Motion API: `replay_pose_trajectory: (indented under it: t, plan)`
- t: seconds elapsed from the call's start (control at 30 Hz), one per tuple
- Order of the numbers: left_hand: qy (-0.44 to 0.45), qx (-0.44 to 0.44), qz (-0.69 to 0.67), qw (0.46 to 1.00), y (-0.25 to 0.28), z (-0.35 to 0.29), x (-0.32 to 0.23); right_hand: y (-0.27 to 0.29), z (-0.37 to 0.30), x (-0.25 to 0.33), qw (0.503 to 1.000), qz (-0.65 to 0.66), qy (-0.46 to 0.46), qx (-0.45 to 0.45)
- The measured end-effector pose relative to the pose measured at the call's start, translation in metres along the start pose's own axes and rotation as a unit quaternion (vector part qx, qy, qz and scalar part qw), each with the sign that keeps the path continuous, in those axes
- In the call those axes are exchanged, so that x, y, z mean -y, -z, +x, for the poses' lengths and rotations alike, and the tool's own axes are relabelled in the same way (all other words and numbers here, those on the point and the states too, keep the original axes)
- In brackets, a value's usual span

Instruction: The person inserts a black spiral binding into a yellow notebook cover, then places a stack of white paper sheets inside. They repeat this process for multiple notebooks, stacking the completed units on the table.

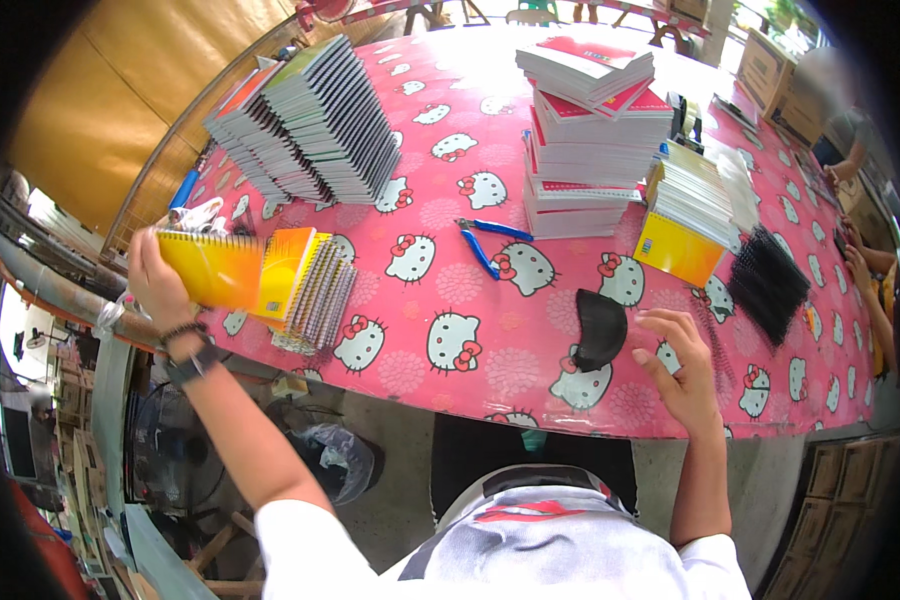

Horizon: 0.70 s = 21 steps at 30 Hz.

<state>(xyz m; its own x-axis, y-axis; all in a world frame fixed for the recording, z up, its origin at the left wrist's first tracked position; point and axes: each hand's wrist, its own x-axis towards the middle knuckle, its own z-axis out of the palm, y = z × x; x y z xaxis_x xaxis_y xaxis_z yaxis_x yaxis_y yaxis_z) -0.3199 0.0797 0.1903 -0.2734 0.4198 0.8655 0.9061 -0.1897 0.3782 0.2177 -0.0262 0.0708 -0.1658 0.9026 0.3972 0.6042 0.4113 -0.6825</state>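
Observation:
My left hand (160, 285) is closed on the left edge of a yellow-orange spiral notebook (213, 270), holding it beside a stack of similar spiral notebooks (305, 290) at the table's left edge. My right hand (682, 370) hangs over the near right part of the table with its fingers apart and nothing in it. Just left of its fingertips lies a black, curved, flat piece (600, 330). Blue-handled cutting pliers (485, 240) lie spread in the middle. To the right are a stack of yellow-covered books (685, 215) and a bundle of black spiral coils (770, 285).
A pink patterned cloth (510, 370) covers the table. Tall stacks of spiral notebooks (320, 125) stand far left; red-and-white books (590, 140) are piled at centre back. Other people's hands (855, 265) show at the right edge. Cardboard boxes (770, 75) stand back right.

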Motion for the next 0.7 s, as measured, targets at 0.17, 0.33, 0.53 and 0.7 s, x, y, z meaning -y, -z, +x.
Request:
replay_pose_trajectory:
  t: [0.17,0.33,0.53,0.7]
  plan:
    - [-0.117,0.398,0.057,0.908,-0.079,0.027,0.039,-0.016,-0.001,-0.028,0.999,-0.037,-0.006,0.031]
    - [-0.08,0.536,0.2,0.816,-0.119,-0.046,0.055,-0.035,0.003,-0.038,0.997,-0.077,0.027,0.01]
    - [-0.009,0.575,0.109,0.811,-0.106,-0.068,0.058,0.02,0.043,-0.115,0.939,-0.289,0.001,-0.186]
    - [-0.015,0.492,0.183,0.851,-0.09,-0.071,0.012,0.04,0.076,-0.161,0.9,-0.388,0.009,-0.199]
